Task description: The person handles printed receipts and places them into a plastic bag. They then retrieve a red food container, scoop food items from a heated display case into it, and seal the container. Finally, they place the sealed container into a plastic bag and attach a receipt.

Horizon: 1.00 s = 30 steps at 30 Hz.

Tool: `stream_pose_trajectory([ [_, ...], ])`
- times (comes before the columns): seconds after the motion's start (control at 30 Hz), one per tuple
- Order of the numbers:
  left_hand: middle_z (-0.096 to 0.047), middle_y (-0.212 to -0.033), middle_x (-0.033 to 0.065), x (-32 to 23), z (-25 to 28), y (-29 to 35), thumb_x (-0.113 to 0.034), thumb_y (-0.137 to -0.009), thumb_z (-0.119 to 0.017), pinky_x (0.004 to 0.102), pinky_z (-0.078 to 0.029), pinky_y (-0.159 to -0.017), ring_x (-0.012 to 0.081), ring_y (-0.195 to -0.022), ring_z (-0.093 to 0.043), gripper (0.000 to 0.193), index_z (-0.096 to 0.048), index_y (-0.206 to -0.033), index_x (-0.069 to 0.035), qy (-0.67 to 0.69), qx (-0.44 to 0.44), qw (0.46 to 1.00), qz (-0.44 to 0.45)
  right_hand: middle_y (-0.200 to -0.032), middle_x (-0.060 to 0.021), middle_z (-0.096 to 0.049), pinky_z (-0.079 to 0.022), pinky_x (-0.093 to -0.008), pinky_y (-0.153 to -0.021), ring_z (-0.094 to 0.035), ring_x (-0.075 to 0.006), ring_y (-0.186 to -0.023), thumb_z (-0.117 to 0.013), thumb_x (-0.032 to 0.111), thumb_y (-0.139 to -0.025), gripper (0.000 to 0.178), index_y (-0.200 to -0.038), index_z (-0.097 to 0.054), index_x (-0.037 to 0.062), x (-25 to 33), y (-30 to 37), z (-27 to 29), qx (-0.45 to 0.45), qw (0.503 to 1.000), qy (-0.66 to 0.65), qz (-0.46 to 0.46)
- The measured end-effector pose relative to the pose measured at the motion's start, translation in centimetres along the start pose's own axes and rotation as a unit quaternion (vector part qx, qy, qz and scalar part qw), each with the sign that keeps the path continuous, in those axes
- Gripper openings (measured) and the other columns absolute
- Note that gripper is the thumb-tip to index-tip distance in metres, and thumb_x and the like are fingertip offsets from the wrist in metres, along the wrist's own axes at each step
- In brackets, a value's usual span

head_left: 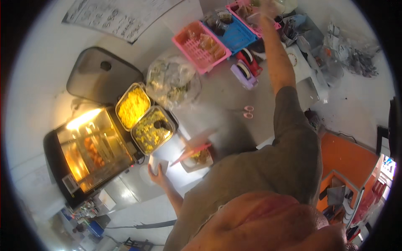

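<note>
Gripping wht item [162,164] w/ L hand [159,177], R hand [269,7] blurred nr far pink basket [243,21], can't tell grip

Shiny metal trays [173,126], smooth plastic baskets [215,63], sleeve [293,115] — matt cloth

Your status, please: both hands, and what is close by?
Left hand: holding whitish item, kind unclear. Right hand: blurred, at upper pink basket; grip unreadable. Nearby: purple tape dispenser, beside right forearm.

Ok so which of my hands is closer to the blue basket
Right. Your right hand is close by, just up and to the right of the blue basket in view; your left hand is far off, toward the lower left.
</note>
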<state>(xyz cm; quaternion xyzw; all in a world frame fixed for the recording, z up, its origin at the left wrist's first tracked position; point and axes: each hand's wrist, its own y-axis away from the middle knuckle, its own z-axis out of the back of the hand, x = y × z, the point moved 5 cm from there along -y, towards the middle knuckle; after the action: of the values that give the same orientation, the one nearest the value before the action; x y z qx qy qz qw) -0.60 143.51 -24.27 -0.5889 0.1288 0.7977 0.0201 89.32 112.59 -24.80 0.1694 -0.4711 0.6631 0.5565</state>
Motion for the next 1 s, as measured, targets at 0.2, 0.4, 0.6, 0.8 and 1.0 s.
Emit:
stream_pose_trajectory([
  [0.2, -0.050, -0.135, 0.0159, 1.5, 3.6, -2.5, -0.006, -0.085, -0.070, 0.0368, -0.049, -0.096, 0.0273, -0.120, -0.052, 0.059, -0.045, -0.138, 0.002, -0.095, -0.098, 0.991, -0.006, -0.105, -0.0169, -0.067, -0.051, -0.0457, -0.088, -0.064, -0.0318, -0.102, -0.056, 0.024, -0.093, 0.028, -0.109, -0.065, 0.0030, -9.5, -12.1, -1.8, 0.039, 0.933, 0.356, 0.032],
  [0.4, -0.054, -0.127, 0.0162, 3.3, 8.0, -2.6, -0.003, -0.082, -0.071, 0.0383, -0.053, -0.089, 0.0272, -0.111, -0.056, 0.061, -0.044, -0.137, 0.002, -0.225, -0.188, 0.956, -0.013, -0.111, -0.0194, -0.067, -0.054, -0.0429, -0.084, -0.066, -0.0343, -0.100, -0.060, 0.023, -0.086, 0.029, -0.108, -0.068, 0.0046, -7.0, -9.2, -10.6, 0.387, 0.829, 0.352, 0.198],
  [0.6, -0.055, -0.122, 0.0163, 5.1, 7.0, -2.2, -0.001, -0.080, -0.071, 0.0368, -0.056, -0.082, 0.0269, -0.102, -0.060, 0.061, -0.045, -0.135, 0.001, -0.156, -0.176, 0.971, 0.049, -0.118, -0.0158, -0.066, -0.053, -0.0404, -0.089, -0.065, -0.0322, -0.107, -0.063, 0.020, -0.084, 0.032, -0.114, -0.068, 0.0096, -10.9, -8.2, -16.8, 0.375, 0.871, 0.234, 0.214],
  [0.8, -0.055, -0.124, 0.0166, 6.5, 5.7, -1.1, -0.003, -0.079, -0.072, 0.0377, -0.055, -0.083, 0.0260, -0.102, -0.060, 0.062, -0.046, -0.135, 0.002, -0.152, -0.214, 0.960, 0.094, -0.118, -0.0142, -0.066, -0.052, -0.0402, -0.090, -0.065, -0.0318, -0.104, -0.064, 0.022, -0.082, 0.034, -0.114, -0.068, 0.0111, -13.5, -10.9, -19.9, 0.467, 0.795, 0.345, 0.172],
  [1.0, -0.059, -0.123, 0.0164, 10.5, 9.4, 0.9, -0.010, -0.079, -0.075, 0.0365, -0.056, -0.083, 0.0265, -0.103, -0.061, 0.059, -0.051, -0.132, 0.003, -0.203, -0.259, 0.942, 0.060, -0.121, -0.0129, -0.064, -0.045, -0.0416, -0.096, -0.060, -0.0313, -0.110, -0.051, 0.017, -0.091, 0.035, -0.124, -0.061, 0.0150, -1.5, -9.9, -3.7, 0.192, 0.870, 0.377, 0.254],
])
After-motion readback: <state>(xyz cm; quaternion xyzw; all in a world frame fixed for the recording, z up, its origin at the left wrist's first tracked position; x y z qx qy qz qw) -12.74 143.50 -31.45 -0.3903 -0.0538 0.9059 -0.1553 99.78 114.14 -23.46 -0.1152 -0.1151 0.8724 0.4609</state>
